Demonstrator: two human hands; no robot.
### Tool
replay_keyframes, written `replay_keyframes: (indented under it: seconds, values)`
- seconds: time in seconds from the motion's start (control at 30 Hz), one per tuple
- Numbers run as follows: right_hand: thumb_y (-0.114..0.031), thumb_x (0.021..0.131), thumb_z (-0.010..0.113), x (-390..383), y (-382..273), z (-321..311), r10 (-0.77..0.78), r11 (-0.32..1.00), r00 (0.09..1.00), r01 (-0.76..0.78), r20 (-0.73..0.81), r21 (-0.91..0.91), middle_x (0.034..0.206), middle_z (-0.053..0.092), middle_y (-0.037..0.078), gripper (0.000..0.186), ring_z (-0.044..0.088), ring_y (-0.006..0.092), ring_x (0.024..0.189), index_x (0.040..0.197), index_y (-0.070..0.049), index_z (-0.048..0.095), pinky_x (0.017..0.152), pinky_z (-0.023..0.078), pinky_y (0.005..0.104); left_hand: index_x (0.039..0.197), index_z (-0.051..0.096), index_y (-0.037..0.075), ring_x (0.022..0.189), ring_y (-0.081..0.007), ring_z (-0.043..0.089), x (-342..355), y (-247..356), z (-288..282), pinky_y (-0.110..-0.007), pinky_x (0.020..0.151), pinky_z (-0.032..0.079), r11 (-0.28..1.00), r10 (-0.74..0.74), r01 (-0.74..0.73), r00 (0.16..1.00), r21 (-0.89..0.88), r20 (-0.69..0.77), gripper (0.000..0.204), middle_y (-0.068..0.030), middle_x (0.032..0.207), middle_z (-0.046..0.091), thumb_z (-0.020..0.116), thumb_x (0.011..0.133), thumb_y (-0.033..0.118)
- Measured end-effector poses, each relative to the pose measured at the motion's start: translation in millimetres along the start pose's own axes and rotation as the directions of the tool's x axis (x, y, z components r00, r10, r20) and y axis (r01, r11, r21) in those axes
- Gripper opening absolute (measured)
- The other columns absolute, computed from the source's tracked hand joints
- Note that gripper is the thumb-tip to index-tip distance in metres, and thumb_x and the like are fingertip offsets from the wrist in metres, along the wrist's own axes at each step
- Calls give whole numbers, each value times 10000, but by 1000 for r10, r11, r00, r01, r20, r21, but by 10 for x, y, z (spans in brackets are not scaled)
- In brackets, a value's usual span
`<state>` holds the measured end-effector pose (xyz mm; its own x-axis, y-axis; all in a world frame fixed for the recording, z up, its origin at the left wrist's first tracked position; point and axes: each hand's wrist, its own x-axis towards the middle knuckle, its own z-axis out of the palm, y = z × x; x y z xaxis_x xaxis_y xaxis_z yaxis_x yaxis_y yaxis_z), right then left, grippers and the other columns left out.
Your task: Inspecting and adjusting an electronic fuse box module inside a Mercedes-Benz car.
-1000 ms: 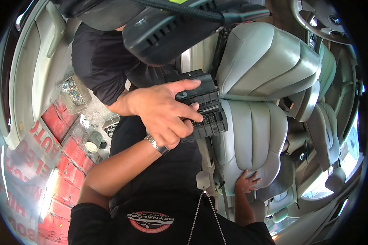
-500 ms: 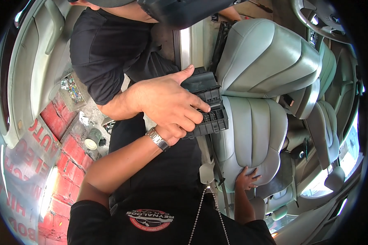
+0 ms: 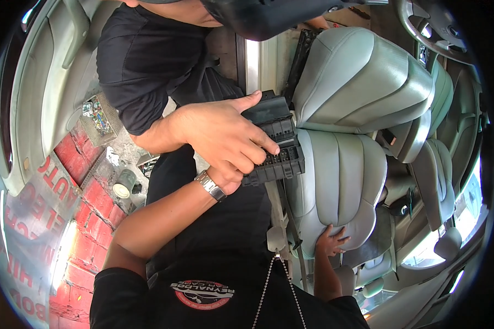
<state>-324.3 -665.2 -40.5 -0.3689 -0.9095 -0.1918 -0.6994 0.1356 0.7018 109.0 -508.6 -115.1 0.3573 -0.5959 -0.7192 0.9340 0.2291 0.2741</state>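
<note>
My left hand (image 3: 225, 181), with a metal watch at the wrist, holds the lower left of a black fuse box (image 3: 280, 167), its fingers mostly hidden. A co-worker's hand (image 3: 217, 134) lies over mine, index fingertip on the rows of slots, thumb on the dark upper part. My right hand (image 3: 332, 244) rests with spread fingers on the pale grey seat cushion (image 3: 343, 170) at the lower right.
The co-worker's dark sleeve (image 3: 129, 71) is at upper left, beside a door panel (image 3: 66, 77). Below are a tray of small parts (image 3: 99, 118), a can (image 3: 123, 189) and red bricks (image 3: 93, 236). A seat back (image 3: 357, 77) and steering wheel (image 3: 414, 33) are upper right.
The co-worker's hand has shifted slightly up, its index finger rightward along the slots. The black headgear at the top has moved up, uncovering more of the co-worker's shoulder. My hands have barely moved.
</note>
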Motion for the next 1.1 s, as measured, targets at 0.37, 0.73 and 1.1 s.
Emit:
replay_keyframes:
  seconds: [0.37, 0.73, 1.1]
  values:
    - [-669, 853, 479, -1, -21, -30, 10, 1000, 1000, -10, 7, -26, 1582, 72, 30, 699, 149, 593, 1339, 1461, -400, 261, 986, 306, 674, 1178, 559, 79, 1014, -82, 581, -95, 441, 342, -262, 902, 455, 993, -96, 108, 973, 44, -208, 307, -1, 1102, 606, 602, 908, 219]
    - [-675, 849, 481, -8, -20, -25, 6, 999, 1000, -7, -8, -43, 1582, 70, 25, 697, 171, 595, 1331, 1456, -409, 266, 974, 327, 667, 1124, 572, 55, 970, -127, 605, -51, 350, 338, -295, 820, 506, 995, -76, 88, 962, 36, -263, 349, -25, 1069, 620, 734, 822, 122]
    - [-664, 851, 487, 12, -12, -13, 13, 999, 1000, -12, 5, -40, 1585, 54, 16, 706, 167, 587, 1336, 1463, -413, 241, 962, 329, 672, 1046, 616, 140, 910, -82, 606, -53, 314, 135, -273, 761, 516, 995, -34, 61, 952, 79, -304, 220, 47, 970, 613, 712, 848, 138]
